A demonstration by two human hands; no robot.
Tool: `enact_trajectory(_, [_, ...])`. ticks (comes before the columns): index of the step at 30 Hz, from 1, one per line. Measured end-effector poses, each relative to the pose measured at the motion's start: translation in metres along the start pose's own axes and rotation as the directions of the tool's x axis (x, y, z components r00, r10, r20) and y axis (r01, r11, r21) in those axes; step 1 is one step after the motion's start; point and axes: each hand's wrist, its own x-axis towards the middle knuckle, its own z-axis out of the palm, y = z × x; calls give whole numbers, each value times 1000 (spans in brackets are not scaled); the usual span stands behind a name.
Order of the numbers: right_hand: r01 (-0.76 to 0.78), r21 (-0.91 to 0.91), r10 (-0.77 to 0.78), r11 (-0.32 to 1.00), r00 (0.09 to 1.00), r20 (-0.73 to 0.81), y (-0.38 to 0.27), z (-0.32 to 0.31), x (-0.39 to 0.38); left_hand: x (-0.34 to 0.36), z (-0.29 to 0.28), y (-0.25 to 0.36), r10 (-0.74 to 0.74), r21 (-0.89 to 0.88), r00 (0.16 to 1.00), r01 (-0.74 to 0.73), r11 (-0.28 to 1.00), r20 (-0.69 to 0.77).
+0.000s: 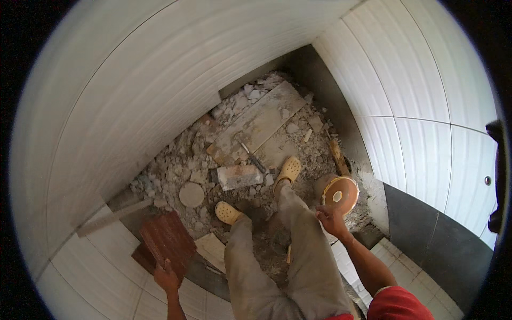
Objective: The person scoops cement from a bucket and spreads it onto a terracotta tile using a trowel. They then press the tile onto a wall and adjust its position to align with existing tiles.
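Note:
My left hand (166, 276), at the lower left, grips the near edge of a reddish-brown ribbed tile (168, 238), thumb on its face. A second dark brown tile (143, 257) shows partly behind it. My right hand (332, 221) is beside my right thigh with its fingers curled. Whatever they hold, if anything, is hidden. Just beyond it stands a round orange-brown bucket-like thing (345, 198) with a pale patch in its middle. I cannot tell whether that hand touches it.
Rubble (173, 157) covers the floor around my yellow clogs (288, 169). Ahead lie a brick block (240, 177), a dark-handled hand tool (257, 162), a flat slab (266, 114) and a wood piece (338, 157). A round pale disc (192, 194) is at left. White tiled walls (416, 96) enclose the space.

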Motion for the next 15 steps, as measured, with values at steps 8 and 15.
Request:
enact_trajectory(8, [-20, 194, 25, 981, 999, -22, 25, -1, 53, 18, -13, 240, 102, -358, 980, -35, 933, 170])
enact_trajectory(15, [-456, 809, 176, 372, 890, 421, 13, -10, 112, 34, 54, 372, 70, -623, 926, 191, 758, 370])
